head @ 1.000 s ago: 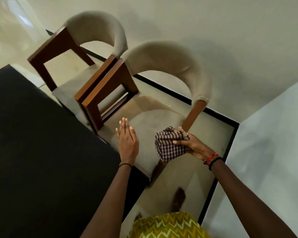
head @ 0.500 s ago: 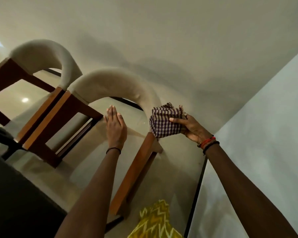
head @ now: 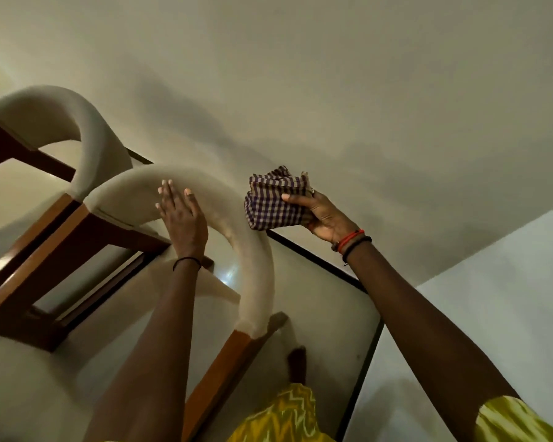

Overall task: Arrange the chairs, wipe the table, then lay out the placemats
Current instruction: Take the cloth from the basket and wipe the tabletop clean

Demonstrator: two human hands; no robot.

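Two chairs with curved cream padded backs and brown wooden frames stand side by side. The near chair point(head: 256, 275) fills the middle, the far chair point(head: 61, 122) is at upper left. My left hand point(head: 181, 218) lies flat with straight fingers on the near chair's padded back. My right hand point(head: 323, 215) grips a folded purple-and-white checked cloth point(head: 273, 202), held just right of the chair back near the wall. The table is out of view.
A pale wall point(head: 332, 90) runs close behind the chairs. A second lighter wall point(head: 492, 314) meets it at right, forming a corner. A black floor border strip point(head: 320, 263) runs along the glossy tiled floor. My foot point(head: 296, 362) shows below the chair.
My view has swung up and away from the dark table. My left hand rose from over the seat onto the near chair's back. The cloth hand lifted alongside it.
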